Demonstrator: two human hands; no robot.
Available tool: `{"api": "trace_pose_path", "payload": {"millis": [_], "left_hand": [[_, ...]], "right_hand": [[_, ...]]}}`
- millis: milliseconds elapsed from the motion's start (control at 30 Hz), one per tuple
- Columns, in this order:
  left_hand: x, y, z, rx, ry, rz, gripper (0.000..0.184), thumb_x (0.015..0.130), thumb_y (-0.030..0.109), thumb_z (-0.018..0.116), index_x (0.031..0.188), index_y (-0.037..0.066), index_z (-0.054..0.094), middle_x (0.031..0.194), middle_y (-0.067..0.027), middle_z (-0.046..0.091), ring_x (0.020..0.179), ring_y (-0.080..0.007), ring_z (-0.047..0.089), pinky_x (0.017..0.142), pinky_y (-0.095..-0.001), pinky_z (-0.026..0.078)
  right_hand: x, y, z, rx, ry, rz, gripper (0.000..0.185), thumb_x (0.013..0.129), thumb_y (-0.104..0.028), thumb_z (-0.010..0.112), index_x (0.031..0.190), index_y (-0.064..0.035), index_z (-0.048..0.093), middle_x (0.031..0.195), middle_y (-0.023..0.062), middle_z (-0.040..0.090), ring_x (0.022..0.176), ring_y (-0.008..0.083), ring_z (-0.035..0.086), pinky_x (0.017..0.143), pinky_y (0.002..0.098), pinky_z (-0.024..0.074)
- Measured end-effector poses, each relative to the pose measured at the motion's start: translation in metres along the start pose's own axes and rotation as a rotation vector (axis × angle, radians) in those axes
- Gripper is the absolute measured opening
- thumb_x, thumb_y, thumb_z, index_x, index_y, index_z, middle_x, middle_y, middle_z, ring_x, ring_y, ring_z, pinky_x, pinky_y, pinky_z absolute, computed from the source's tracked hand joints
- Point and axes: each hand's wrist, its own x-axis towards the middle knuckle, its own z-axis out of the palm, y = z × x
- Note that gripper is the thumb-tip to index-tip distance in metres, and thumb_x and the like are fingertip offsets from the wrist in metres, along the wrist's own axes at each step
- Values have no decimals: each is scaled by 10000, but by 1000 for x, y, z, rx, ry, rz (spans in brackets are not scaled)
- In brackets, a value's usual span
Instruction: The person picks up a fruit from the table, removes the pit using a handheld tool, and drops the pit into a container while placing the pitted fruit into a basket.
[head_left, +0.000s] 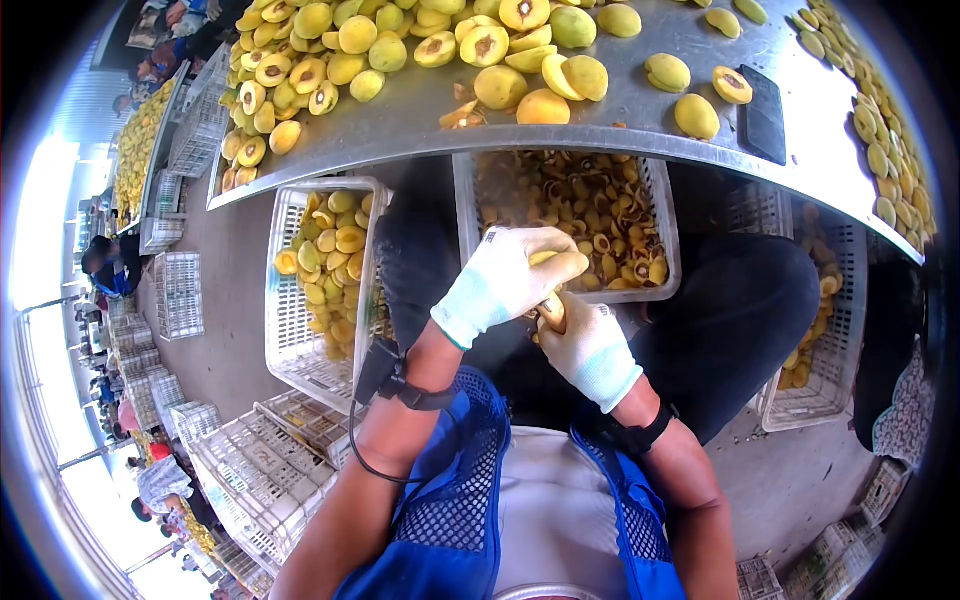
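My left hand, in a white glove with a pale blue cuff, is closed around a yellow fruit. Just below and to the right, my right hand, gloved the same way, grips the wooden handle of a small tool. The tool's working end is hidden by the fruit and the left fingers. Both hands are close together over my lap, near the front edge of a white crate that holds fruit scraps.
A metal table with halved yellow fruit and a dark flat object spans the top. Left stands a crate of fruit halves; another crate is at right. Stacked crates stand lower left. Other people are at far left and right edge.
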Motion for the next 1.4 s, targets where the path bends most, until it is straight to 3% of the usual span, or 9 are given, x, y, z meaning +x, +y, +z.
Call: {"api": "trace_pose_path", "payload": {"millis": [67,200,267,367,600,800,967,1400], "left_hand": [[3,-2,0,-8,0,-9,222,947,196,717,991,-20,742,789,-54,718,688,-71,636,643,-254,533],[4,-7,0,-175,-42,-149,209,953,186,710,984,-17,750,789,-30,711,686,-71,616,620,-247,509],[4,-18,3,-275,-32,-82,212,962,177,697,986,-28,745,818,-36,713,710,-79,617,633,-248,503],[-1,-28,7,-412,-17,-72,216,979,153,669,1007,-52,732,880,-64,721,757,-98,629,671,-253,510],[-7,-39,17,-669,60,-41,183,976,101,636,1012,-64,707,980,-159,735,812,-180,678,738,-298,560],[-5,-54,31,-942,121,75,217,979,159,630,1003,-46,696,1020,-211,717,834,-239,697,760,-339,587],[-6,-52,30,-908,130,109,218,975,173,636,1004,-36,692,1021,-221,707,851,-259,697,742,-356,589],[-11,-55,25,-959,55,106,194,969,174,642,990,-12,696,998,-227,708,845,-284,698,749,-385,585]], "right_hand": [[1,0,-1,17,-5,2,124,872,-118,678,850,-12,617,631,225,622,593,415,646,587,490,531],[9,-11,-20,351,-306,284,139,883,-115,637,859,19,614,595,159,615,473,302,620,455,410,506],[20,-35,-41,525,-464,523,151,883,-118,620,855,30,609,581,110,608,417,225,592,380,350,476],[18,-27,-37,606,-527,569,155,869,-124,634,830,21,593,583,47,589,389,139,550,325,276,432],[16,-26,-41,750,-588,576,168,860,-122,685,817,12,592,540,35,560,372,130,527,344,275,410],[13,-30,-41,819,-566,550,206,892,-139,741,803,16,638,490,36,545,345,131,503,345,261,368],[15,-30,-43,804,-610,584,201,862,-140,711,753,-17,596,523,26,566,373,127,524,379,271,423],[11,-25,-38,965,-684,600,191,889,-145,744,807,-6,641,533,15,543,376,115,498,367,265,383]]}}
